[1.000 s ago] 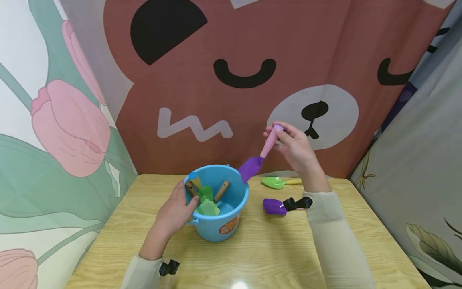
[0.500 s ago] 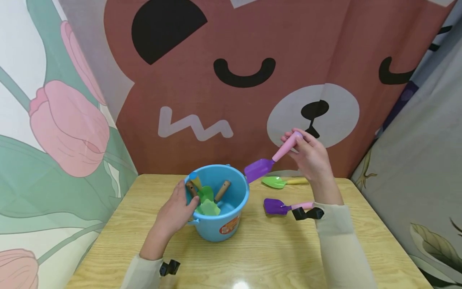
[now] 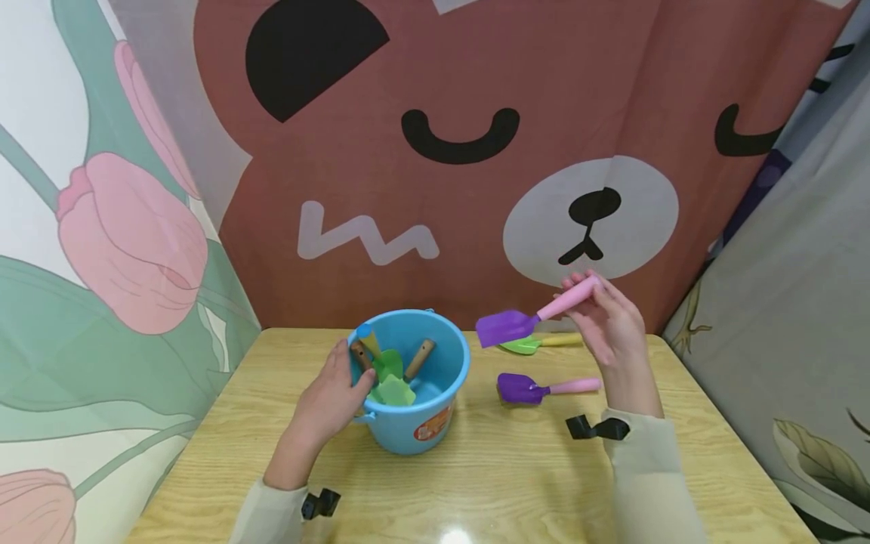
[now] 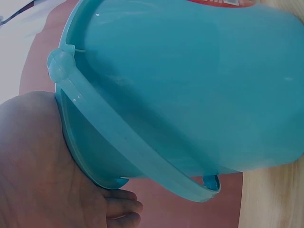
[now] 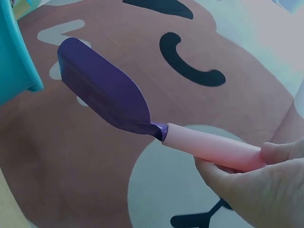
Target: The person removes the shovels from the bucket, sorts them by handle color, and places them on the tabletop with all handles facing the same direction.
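Observation:
In the head view a light-blue bucket (image 3: 408,434) stands upright on the table. My left hand (image 3: 326,397) holds its left rim, with the thumb over the edge; the bucket's handle (image 4: 128,137) hangs down the side in the left wrist view. My right hand (image 3: 615,332) pinches the pink handle of a small purple toy shovel (image 3: 506,328), held in the air right of the bucket, its blade pointing left. In the right wrist view the thumb and fingers clasp the handle's end, and the shovel (image 5: 107,90) is apart from the bucket.
Inside the bucket are green-bladed tools (image 3: 394,391), brown wooden handles (image 3: 418,359) and a blue-tipped yellow handle (image 3: 368,338). A second purple shovel (image 3: 519,388) lies on the table (image 3: 503,483). Behind it lies a green trowel (image 3: 522,345), partly covered. A bear-print curtain (image 3: 381,174) hangs at the back.
My right hand has moved right and down with the shovel, away from above the bucket's rim. The shovel has tilted closer to level. My left hand and the bucket stay put.

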